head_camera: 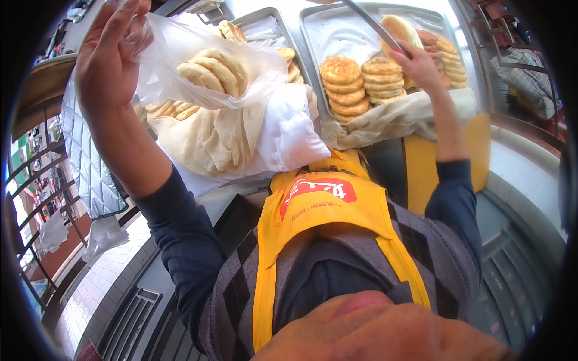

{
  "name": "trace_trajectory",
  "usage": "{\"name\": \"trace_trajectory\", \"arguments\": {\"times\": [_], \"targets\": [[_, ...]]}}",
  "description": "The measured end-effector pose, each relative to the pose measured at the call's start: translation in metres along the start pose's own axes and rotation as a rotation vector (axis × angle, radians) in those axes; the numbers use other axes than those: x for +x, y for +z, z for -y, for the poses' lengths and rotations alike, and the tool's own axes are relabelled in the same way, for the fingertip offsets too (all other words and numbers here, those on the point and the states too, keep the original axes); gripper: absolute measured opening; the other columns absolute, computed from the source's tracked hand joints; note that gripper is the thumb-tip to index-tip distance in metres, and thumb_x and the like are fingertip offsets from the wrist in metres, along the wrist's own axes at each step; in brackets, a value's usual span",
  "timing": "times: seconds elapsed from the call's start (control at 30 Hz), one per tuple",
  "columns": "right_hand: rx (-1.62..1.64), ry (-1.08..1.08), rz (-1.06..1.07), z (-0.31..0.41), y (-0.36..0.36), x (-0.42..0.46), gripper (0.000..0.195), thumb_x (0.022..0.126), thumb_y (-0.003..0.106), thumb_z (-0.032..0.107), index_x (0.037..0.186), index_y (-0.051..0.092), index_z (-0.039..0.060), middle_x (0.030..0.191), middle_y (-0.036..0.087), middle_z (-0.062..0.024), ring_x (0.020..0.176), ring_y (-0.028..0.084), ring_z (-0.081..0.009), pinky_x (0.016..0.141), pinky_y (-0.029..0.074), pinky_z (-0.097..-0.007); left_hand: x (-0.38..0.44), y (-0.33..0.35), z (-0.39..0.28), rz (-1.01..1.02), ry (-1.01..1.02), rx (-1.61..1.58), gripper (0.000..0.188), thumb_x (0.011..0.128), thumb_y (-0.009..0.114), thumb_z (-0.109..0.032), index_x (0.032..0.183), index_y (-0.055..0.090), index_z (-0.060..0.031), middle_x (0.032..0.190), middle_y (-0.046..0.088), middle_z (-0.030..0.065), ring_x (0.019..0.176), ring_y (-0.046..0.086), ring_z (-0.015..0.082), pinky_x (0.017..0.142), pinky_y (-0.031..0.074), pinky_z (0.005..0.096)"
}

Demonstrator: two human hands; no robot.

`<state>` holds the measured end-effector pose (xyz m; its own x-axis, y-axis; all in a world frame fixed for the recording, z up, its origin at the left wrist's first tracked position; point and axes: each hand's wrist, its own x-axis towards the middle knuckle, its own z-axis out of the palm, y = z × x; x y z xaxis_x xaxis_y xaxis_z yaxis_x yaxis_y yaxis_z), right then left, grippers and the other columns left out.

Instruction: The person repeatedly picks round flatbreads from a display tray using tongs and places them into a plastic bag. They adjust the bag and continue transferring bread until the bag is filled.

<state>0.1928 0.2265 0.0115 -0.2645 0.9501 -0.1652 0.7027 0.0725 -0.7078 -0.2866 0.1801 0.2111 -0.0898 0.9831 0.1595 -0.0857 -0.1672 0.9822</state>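
Raised at the upper left, my left hand (108, 58) grips the top of a clear plastic bag (169, 58). Several pale round flatbreads (214, 72) show in or through the bag. My right hand (417, 65) is closed around the red-handled end of a long metal tool (375, 25), probably tongs, whose far end leaves the top of the picture. Below that tool, stacks of browned flatbreads (342, 83) stand on a metal tray (311, 49). One large pale bread (399, 31) leans close to my right hand.
Another metal tray (281, 27) holds more flatbreads at the left. Beige cloth (216, 140) and a white cloth bundle (293, 126) lie along the near side. A further cloth (393, 113) edges the right tray. Metal railings (40, 167) and a quilted silver cover (88, 158) stand at the left.
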Motion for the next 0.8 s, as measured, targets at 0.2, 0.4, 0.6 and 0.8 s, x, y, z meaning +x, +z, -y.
{"name": "trace_trajectory", "arguments": {"times": [0.2, 0.4, 0.6, 0.8], "targets": [[0.628, 0.089, -0.111, 0.023, -0.048, -0.114, 0.036, 0.097, 0.064, 0.015, 0.131, 0.062, 0.0038, 0.088, 0.059, 0.0059, 0.067, 0.046, -0.0008, 0.057, 0.036, -0.0171, 0.048, 0.033, 0.019, 0.073, -0.166, 0.126, 0.049, 0.096, 0.061, -0.018, 0.143, 0.052, -0.0057, 0.106, 0.07, 0.0069, 0.064, 0.052, 0.0023, 0.05, 0.04, 0.0169], [0.32, -0.016, -0.185, 0.042, -0.021, -0.161, 0.033, 0.092, 0.07, 0.009, 0.124, 0.065, 0.0023, 0.081, 0.054, 0.0051, 0.071, 0.046, -0.0035, 0.063, 0.039, -0.0193, 0.035, 0.089, 0.086, 0.321, -0.252, 0.037, 0.035, 0.094, 0.061, -0.006, 0.128, 0.063, -0.0006, 0.1, 0.071, 0.007, 0.059, 0.045, 0.0047, 0.053, 0.038, 0.0202], [0.243, 0.006, 0.008, 0.062, 0.039, -0.099, 0.024, 0.089, 0.073, 0.015, 0.105, 0.064, 0.0002, 0.072, 0.055, -0.0094, 0.068, 0.054, -0.0168, 0.066, 0.047, -0.032, 0.026, 0.105, 0.118, 0.267, -0.232, 0.241, 0.059, 0.088, 0.047, 0.01, 0.145, 0.049, 0.0, 0.143, 0.057, 0.0093, 0.059, 0.037, 0.0005, 0.052, 0.031, 0.0184], [0.003, 0.083, 0.341, 0.049, 0.088, -0.032, 0.03, 0.093, 0.068, 0.028, 0.105, 0.067, 0.0013, 0.078, 0.066, -0.0169, 0.07, 0.063, -0.0276, 0.067, 0.05, -0.0391, 0.019, 0.098, 0.129, 0.296, -0.176, 0.223, 0.062, 0.085, 0.046, 0.011, 0.146, 0.049, -0.0011, 0.148, 0.053, 0.0132, 0.06, 0.036, 0.0013, 0.056, 0.033, 0.0186]]}}
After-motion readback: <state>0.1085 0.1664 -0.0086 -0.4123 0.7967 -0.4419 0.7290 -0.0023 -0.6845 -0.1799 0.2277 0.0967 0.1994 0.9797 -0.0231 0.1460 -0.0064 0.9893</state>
